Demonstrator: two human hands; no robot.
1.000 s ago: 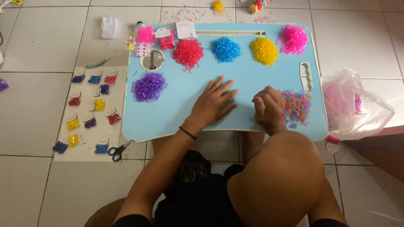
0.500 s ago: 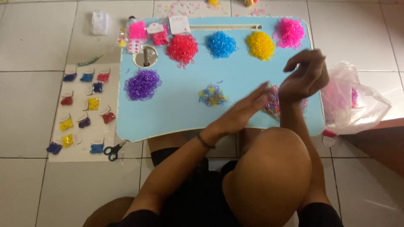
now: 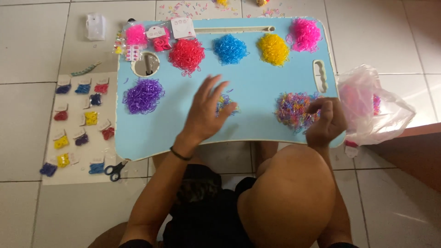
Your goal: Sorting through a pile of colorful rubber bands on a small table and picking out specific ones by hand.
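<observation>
Down on the pale blue surface (image 3: 257, 92), the left hand (image 3: 205, 112) lies flat, fingers spread apart, partly covering a small mixed-colour clump of rubber bands (image 3: 226, 103). Right of it, the right hand (image 3: 325, 121) curls its fingers together into the near edge of the larger mixed pile (image 3: 294, 109). Further right, a clear plastic bag (image 3: 374, 108) on the floor holds pink bands. Sorted purple (image 3: 143, 95), red (image 3: 186, 55), blue (image 3: 229, 48), yellow (image 3: 273, 48) and pink (image 3: 304, 34) heaps sit farther back.

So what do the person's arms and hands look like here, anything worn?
Both arms are bare, with no sleeves or gloves. The left hand has a thin dark band around its wrist; the right hand shows no ring, watch or band.
</observation>
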